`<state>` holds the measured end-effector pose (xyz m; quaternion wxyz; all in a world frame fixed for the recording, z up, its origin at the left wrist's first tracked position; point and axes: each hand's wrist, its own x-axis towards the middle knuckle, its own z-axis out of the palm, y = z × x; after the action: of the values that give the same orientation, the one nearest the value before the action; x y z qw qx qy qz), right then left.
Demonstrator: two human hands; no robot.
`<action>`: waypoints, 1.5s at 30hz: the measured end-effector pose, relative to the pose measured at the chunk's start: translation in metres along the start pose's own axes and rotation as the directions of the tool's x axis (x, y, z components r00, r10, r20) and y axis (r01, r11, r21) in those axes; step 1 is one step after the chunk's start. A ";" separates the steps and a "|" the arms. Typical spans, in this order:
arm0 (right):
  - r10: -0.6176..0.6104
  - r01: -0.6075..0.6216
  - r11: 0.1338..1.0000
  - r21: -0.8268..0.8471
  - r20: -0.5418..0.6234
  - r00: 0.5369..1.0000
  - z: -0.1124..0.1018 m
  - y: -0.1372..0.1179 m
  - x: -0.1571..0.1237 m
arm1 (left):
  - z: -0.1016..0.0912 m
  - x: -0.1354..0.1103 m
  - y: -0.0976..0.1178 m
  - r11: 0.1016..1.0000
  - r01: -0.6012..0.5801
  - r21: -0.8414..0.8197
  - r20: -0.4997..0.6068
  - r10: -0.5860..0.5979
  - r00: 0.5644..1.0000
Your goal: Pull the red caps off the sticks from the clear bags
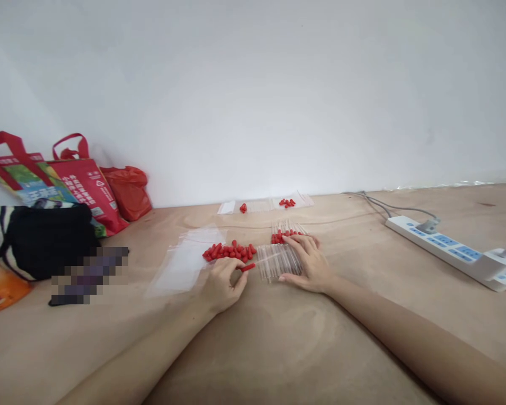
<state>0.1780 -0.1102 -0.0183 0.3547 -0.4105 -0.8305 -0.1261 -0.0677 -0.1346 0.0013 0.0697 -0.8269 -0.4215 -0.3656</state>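
My left hand (225, 284) pinches a red rubber dropper bulb (248, 268) between thumb and fingertips, just left of the glass tubes. My right hand (307, 261) lies over the right side of a row of thin clear glass tubes (270, 264), its thumb and fingers spread apart. A pale thin line slants across the row toward the held bulb; whether it is a separate tube I cannot tell. Behind my left hand is a heap of red bulbs (227, 251). Beyond my right fingertips, more tubes with red bulbs (284, 235) on their ends lie side by side.
Clear plastic zip bags (185, 261) lie left of the heap. Near the wall, more bags (259, 205) carry a few red bulbs. A white power strip (451, 250) with cables sits at right. Shopping bags (88, 188) and a black bag (50, 239) stand at left.
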 end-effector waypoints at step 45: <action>-0.120 0.115 0.993 -0.035 -0.244 0.962 -0.016 0.018 -0.015 | -0.012 -0.005 -0.026 0.968 -0.175 0.180 -0.051 0.187 0.981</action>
<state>0.2059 -0.1157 -0.0183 0.4423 -0.3453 -0.8019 -0.2051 -0.0957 -0.1262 0.0022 0.1892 -0.8398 -0.3722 -0.3471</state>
